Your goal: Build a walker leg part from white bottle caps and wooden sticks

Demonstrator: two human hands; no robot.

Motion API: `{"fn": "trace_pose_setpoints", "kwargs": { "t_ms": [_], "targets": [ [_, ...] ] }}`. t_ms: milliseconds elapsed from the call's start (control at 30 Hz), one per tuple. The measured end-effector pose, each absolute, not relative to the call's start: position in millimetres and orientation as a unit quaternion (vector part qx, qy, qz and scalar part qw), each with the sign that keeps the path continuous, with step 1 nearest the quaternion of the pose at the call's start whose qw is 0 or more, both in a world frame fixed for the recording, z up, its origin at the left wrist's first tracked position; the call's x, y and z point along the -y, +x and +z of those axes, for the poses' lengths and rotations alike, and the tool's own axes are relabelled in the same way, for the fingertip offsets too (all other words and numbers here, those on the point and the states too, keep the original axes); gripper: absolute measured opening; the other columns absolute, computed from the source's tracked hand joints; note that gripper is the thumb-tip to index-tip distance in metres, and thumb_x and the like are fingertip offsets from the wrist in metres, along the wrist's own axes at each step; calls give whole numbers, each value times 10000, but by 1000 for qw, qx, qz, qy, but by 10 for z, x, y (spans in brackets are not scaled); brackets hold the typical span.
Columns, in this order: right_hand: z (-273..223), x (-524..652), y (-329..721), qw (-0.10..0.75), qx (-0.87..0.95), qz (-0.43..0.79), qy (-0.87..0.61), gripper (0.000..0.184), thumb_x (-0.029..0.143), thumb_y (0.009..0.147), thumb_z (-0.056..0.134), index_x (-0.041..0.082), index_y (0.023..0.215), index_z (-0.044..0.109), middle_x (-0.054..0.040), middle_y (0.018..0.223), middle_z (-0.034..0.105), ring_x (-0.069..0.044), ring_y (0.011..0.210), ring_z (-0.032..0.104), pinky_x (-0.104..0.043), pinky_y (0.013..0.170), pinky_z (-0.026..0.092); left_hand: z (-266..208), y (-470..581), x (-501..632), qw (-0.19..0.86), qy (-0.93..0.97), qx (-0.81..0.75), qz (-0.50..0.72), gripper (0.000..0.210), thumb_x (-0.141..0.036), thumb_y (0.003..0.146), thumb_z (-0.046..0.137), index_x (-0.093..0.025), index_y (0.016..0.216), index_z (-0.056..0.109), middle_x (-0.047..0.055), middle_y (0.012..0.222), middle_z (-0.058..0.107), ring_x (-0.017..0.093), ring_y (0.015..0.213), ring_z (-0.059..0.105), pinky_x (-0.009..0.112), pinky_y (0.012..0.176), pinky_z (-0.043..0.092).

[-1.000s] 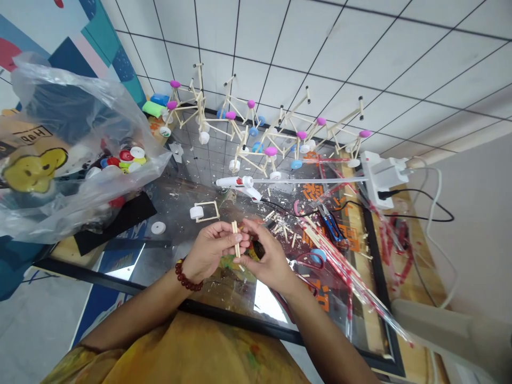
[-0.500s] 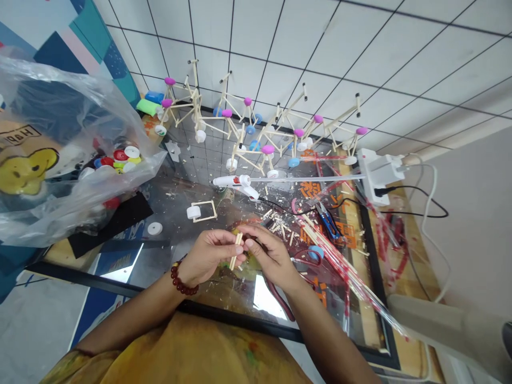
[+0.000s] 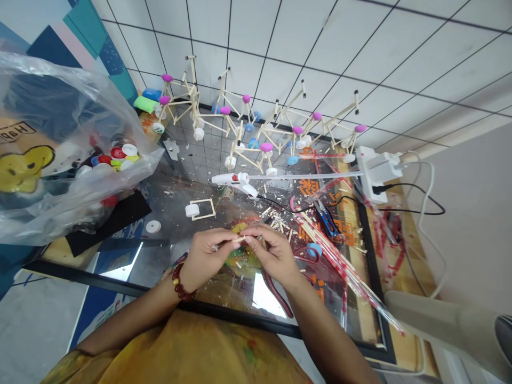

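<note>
My left hand (image 3: 211,257), with a beaded bracelet at the wrist, pinches short wooden sticks (image 3: 239,239) between thumb and fingers. Fingertips of my right hand (image 3: 273,255) close on the other end, touching the left fingertips. Most of the sticks is hidden by the fingers. Just beyond my left hand lies a small square stick frame (image 3: 207,208) with a white bottle cap (image 3: 192,210) on one side. A white glue gun (image 3: 238,183) rests farther back. Under my right wrist, a red-handled tool (image 3: 277,294) is partly covered.
Stick models with coloured caps (image 3: 256,144) line the tiled wall. A plastic bag of caps (image 3: 80,176) is at left, near a loose white cap (image 3: 153,226). Blue-handled snips (image 3: 327,220), a bundle of sticks (image 3: 344,261) and a power strip (image 3: 374,176) are at right.
The sticks have turned from nearly upright to nearly level in my fingers. Both hands have shifted slightly, and the left hand now covers more of the sticks.
</note>
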State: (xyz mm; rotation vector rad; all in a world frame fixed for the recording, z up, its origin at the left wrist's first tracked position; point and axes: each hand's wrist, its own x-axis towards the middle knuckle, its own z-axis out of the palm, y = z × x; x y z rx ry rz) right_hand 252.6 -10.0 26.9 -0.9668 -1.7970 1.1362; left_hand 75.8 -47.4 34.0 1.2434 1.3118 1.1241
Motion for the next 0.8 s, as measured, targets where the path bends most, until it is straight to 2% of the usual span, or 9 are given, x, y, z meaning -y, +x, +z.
{"fn": "trace_pose_setpoints", "kwargs": {
  "t_ms": [100, 267, 400, 500, 633, 700, 800],
  "targets": [
    [279, 101, 2531, 398, 712, 439, -377, 120, 218, 929, 602, 228, 974, 712, -39, 912, 721, -164, 872, 678, -309, 802, 532, 341, 737, 494, 383, 603, -538, 447, 179, -187, 858, 633, -246, 914, 792, 53, 897, 772, 183, 825, 698, 278, 784, 532],
    [330, 87, 2565, 378, 755, 398, -359, 115, 178, 937, 574, 223, 964, 676, -28, 875, 703, -152, 818, 656, -295, 757, 505, 251, 679, 510, 207, 735, -509, 398, 354, -64, 876, 487, -227, 1067, 736, 61, 996, 751, 194, 910, 661, 315, 829, 517],
    [361, 71, 2593, 342, 818, 315, -340, 122, 155, 947, 510, 221, 920, 609, -24, 831, 681, -170, 787, 613, -324, 739, 444, 249, 680, 478, 86, 784, -487, 375, 306, -78, 898, 473, -195, 1057, 706, 64, 970, 744, 203, 902, 633, 348, 840, 512],
    [351, 96, 2584, 320, 842, 254, -352, 119, 155, 931, 467, 216, 862, 543, -29, 779, 636, -190, 744, 564, -356, 735, 399, 274, 706, 459, 54, 801, -470, 366, 273, -78, 907, 474, -171, 1037, 695, 73, 969, 745, 201, 890, 631, 348, 841, 517],
    [330, 161, 2537, 323, 832, 245, -379, 129, 160, 935, 402, 215, 870, 498, -35, 782, 588, -199, 748, 537, -357, 738, 388, 292, 732, 475, 107, 792, -454, 393, 267, -83, 915, 470, -163, 1027, 698, 82, 964, 747, 191, 879, 659, 332, 829, 524],
    [327, 181, 2515, 329, 815, 280, -385, 144, 169, 957, 379, 215, 884, 494, -31, 794, 585, -189, 753, 543, -337, 725, 395, 298, 747, 491, 212, 753, -470, 409, 244, -118, 929, 487, -178, 1007, 711, 71, 948, 749, 169, 861, 681, 292, 792, 533],
    [321, 185, 2505, 317, 808, 283, -408, 147, 195, 968, 383, 212, 875, 496, -36, 803, 585, -192, 759, 540, -332, 715, 390, 310, 785, 496, 428, 593, -515, 447, 162, -234, 926, 570, -183, 961, 719, 45, 866, 753, 140, 766, 705, 254, 740, 558]
  ]
}}
